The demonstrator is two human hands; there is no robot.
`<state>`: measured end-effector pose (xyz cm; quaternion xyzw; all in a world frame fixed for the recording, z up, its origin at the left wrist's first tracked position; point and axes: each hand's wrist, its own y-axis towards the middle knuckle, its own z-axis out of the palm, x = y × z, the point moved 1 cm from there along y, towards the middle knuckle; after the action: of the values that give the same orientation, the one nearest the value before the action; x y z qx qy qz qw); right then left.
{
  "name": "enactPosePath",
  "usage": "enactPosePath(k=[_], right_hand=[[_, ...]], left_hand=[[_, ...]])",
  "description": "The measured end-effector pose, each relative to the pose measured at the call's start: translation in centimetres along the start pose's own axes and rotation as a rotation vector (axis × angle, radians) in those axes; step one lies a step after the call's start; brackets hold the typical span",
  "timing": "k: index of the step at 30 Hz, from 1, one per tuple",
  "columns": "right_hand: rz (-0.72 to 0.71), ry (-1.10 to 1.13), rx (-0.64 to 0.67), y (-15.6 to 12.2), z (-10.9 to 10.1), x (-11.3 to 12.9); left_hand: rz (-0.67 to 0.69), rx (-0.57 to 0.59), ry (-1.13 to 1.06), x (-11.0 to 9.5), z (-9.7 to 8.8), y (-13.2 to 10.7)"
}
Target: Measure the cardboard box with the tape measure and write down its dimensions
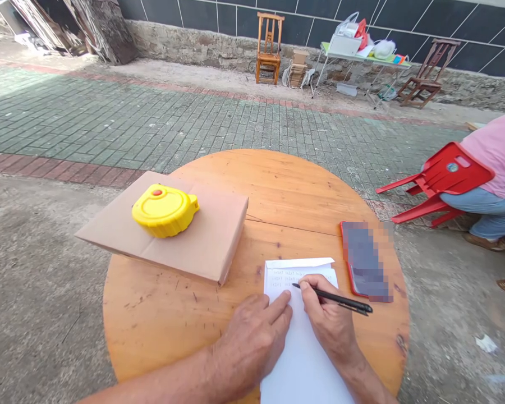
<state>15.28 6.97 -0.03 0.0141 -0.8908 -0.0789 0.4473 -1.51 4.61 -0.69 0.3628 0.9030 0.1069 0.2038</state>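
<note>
1. I watch the right hand [328,320], fingers pinched shut round a slim black pen [334,299], hold the tip on a white sheet of paper [303,348] that lies at the near edge of the round, varnished wooden table [286,191].
2. The left hand [252,342] lies flat and loosely open on the paper's left margin, fingers touching the sheet, gripping nothing.
3. Risk, as I judge it: the paper overhangs the near rim toward the person; if the left hand lifts, the smooth sheet could slide on the varnish and the writing smear or skew.
4. A flat brown cardboard box [172,230] juts well past the table's left edge, with a glossy yellow plastic tape measure [165,210], rounded and red-buttoned, on top. A knock to the table could tip both onto the concrete.
5. A red-cased phone [364,261] lies just beside the pen hand; a wide elbow move might push it toward the right rim.
6. The lines of writing near the top of the sheet are too small for me to read; they may be figures.
7. Textures: scuffed, knotty wood; matte card; hard plastic; green and red paving bricks behind.
8. A seated person in a pink shirt [499,151] on a red plastic chair [441,179] stays well apart, at right.
</note>
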Motion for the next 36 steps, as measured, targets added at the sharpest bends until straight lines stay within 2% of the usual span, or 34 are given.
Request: enactPosePath(k=[6, 14, 17, 22, 36], right_hand=[[0.026, 0.037, -0.014, -0.02, -0.07, 0.02], [0.030, 0.023, -0.001, -0.02, -0.07, -0.02], [0.052, 0.096, -0.038, -0.01, -0.28, 0.02], [0.118, 0.190, -0.078, 0.12, -0.41, -0.06], [0.072, 0.107, -0.047, 0.21, -0.33, 0.07]], left_hand=[[0.001, 0.038, -0.001, -0.08, 0.11, -0.15], [-0.012, 0.008, -0.002, -0.09, -0.01, 0.03], [-0.014, 0.009, -0.013, -0.06, -0.14, 0.01], [0.008, 0.075, -0.002, 0.01, -0.17, 0.04], [0.011, 0.070, 0.021, 0.03, 0.19, -0.07]])
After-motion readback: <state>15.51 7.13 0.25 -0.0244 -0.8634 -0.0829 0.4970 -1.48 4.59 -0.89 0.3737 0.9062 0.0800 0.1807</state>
